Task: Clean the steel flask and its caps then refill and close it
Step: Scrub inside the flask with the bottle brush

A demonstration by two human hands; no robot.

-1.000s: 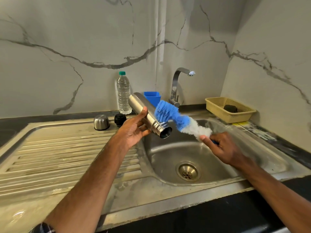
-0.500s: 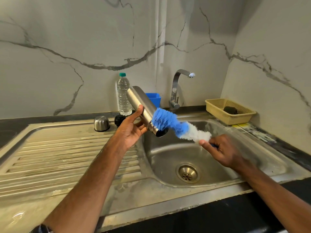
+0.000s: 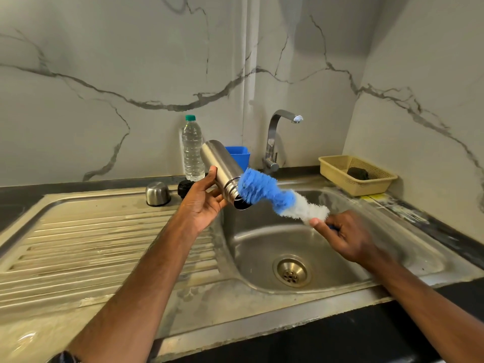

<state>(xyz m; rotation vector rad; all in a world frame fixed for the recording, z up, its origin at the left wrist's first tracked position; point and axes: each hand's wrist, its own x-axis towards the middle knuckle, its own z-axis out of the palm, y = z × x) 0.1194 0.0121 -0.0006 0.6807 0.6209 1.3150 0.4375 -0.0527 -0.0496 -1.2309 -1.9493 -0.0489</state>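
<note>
Over on the drainboard, the steel cap and black cap are waiting. The left hand is gripping the flask, tilted above the sink. The brush is meeting its mouth, with the right hand pinching the handle. Scrubbing seems underway, with refilling and closing remaining.

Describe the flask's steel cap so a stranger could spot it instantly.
Start at the ribbed steel drainboard left of the sink basin. Near its back edge stands a small shiny steel dome, the cap. Beside it sits a black round stopper; only the cap is silver.
</note>
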